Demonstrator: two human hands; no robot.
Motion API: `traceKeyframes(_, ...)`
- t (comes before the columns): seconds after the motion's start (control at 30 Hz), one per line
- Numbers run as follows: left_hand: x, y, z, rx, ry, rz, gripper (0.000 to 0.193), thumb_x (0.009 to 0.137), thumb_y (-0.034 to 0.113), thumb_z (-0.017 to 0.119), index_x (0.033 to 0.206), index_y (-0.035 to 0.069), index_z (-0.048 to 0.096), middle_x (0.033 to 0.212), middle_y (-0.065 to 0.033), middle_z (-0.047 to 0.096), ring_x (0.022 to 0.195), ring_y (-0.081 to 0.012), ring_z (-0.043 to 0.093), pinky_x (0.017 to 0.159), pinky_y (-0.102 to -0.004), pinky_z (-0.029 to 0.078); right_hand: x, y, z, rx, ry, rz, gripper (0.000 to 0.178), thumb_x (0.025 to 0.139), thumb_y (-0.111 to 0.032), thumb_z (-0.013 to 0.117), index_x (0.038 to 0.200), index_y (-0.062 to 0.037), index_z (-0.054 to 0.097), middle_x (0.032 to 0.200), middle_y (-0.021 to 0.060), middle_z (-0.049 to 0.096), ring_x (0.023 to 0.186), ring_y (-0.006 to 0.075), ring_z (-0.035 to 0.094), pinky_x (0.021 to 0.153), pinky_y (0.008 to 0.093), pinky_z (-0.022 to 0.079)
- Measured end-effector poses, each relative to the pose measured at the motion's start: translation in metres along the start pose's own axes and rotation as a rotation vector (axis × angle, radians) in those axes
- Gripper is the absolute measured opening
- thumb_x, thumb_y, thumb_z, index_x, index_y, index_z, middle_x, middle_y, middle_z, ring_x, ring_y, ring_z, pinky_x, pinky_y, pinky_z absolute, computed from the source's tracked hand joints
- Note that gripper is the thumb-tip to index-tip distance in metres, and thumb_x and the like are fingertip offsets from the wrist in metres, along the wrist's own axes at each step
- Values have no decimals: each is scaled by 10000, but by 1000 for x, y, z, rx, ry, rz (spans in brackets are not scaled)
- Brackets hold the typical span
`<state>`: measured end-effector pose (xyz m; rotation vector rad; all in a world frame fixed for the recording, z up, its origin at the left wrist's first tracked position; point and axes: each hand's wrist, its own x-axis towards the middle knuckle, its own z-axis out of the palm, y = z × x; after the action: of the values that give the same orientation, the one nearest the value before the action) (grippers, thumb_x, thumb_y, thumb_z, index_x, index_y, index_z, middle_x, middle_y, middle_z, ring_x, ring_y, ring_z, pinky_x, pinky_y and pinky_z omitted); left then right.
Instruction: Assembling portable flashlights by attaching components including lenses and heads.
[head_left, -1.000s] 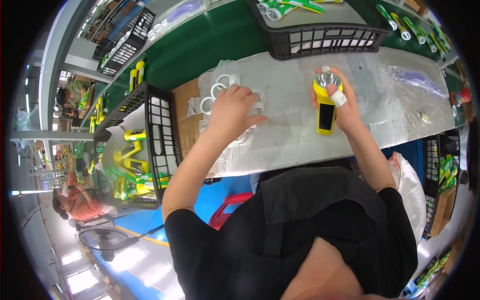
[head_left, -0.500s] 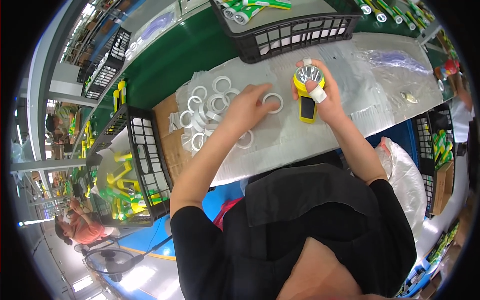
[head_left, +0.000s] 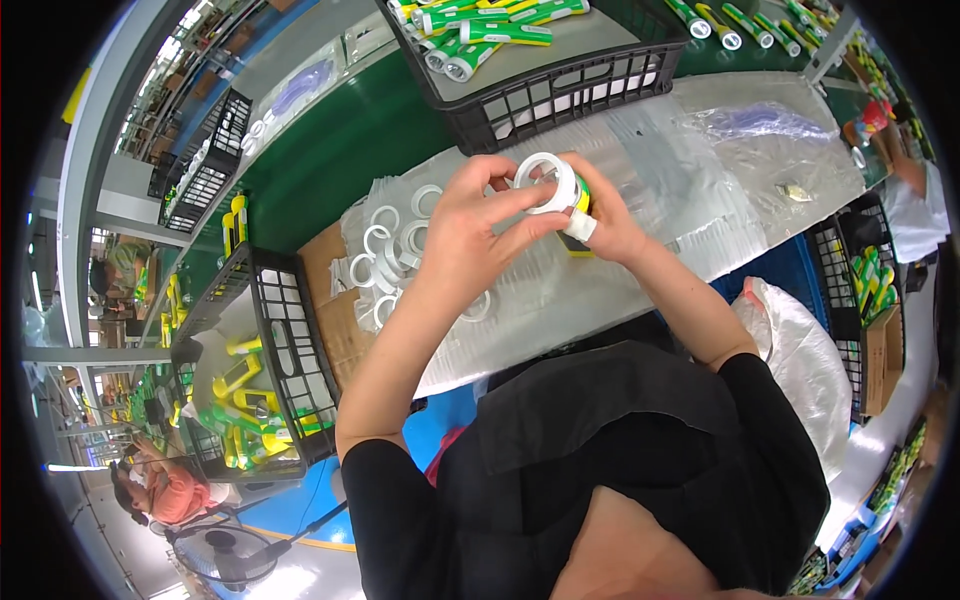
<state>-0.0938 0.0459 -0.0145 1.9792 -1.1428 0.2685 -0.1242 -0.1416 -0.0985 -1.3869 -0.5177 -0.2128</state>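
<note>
A yellow-and-green flashlight [head_left: 582,197] is gripped in my right hand [head_left: 615,222], its head up and its body mostly hidden behind the fingers. My left hand [head_left: 480,225] holds a white ring [head_left: 568,186] by its edge, over the head of the flashlight. Whether the ring is seated on the head or just rests against it, I cannot tell. White tape wraps fingers of my right hand. Several loose white rings [head_left: 384,270] lie in a cluster on the plastic-covered table [head_left: 520,320], left of and beneath my left forearm.
A black crate [head_left: 560,100] with green-and-white flashlights stands beyond my hands. Another black crate [head_left: 290,330] at the left contains yellow and green flashlights. Clear plastic bags [head_left: 755,122] lie at the right. A white sack [head_left: 800,365] stands beside my right arm. Other people work farther off.
My left hand has picked up a white ring from the table and brought it to the flashlight head. My right hand has moved left with the flashlight, meeting it.
</note>
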Motion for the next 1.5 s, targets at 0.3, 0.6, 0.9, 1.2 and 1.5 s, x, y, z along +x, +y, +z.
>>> traceKeyframes(0.3, 11, 11, -1, 46, -131, 26, 366, 681, 197, 835, 1022, 104, 737, 970, -59, 594, 840, -217, 571, 726, -324, 481, 3, -38, -37, -505, -94, -274, 591, 805, -257, 762, 1307, -53, 527, 1298, 117, 562, 1183, 276, 542, 977, 373, 439)
traceKeyframes(0.6, 18, 8, 57, -105, -7, 43, 407, 703, 201, 822, 976, 84, 544, 999, -102, 656, 909, -320, 638, 726, -401, 512, 32, -133, -56, -972, -575, -1, 401, 676, -52, 698, 1055, -25, 571, 914, 92, 513, 764, 247, 544, 643, 361, 458)
traceKeyframes(0.9, 25, 4, 61, -152, -47, -10, 388, 724, 118, 823, 1006, 54, 564, 1028, -79, 687, 938, -227, 673, 770, -322, 540, 57, -136, -51, -1242, -664, 143, 271, 719, -205, 701, 839, 1, 571, 748, 129, 554, 675, 305, 570, 597, 396, 456)
traceKeyframes(1.2, 33, -9, 70, -174, 20, 95, 425, 694, 97, 828, 1040, 62, 584, 979, -63, 681, 760, -202, 632, 651, -311, 508, 46, -111, -67, -1080, -525, -81, 437, 757, -397, 677, 948, -23, 560, 748, 159, 640, 688, 355, 646, 605, 453, 503)
traceKeyframes(1.5, 27, 19, 66, -470, 232, -10, 749, 657, 218, 869, 1299, 92, 506, 1088, -154, 662, 973, -265, 658, 819, -363, 524, 6, -155, -44, -1141, -188, -29, 407, 791, -327, 722, 1038, -59, 542, 801, 123, 597, 664, 319, 605, 595, 400, 481)
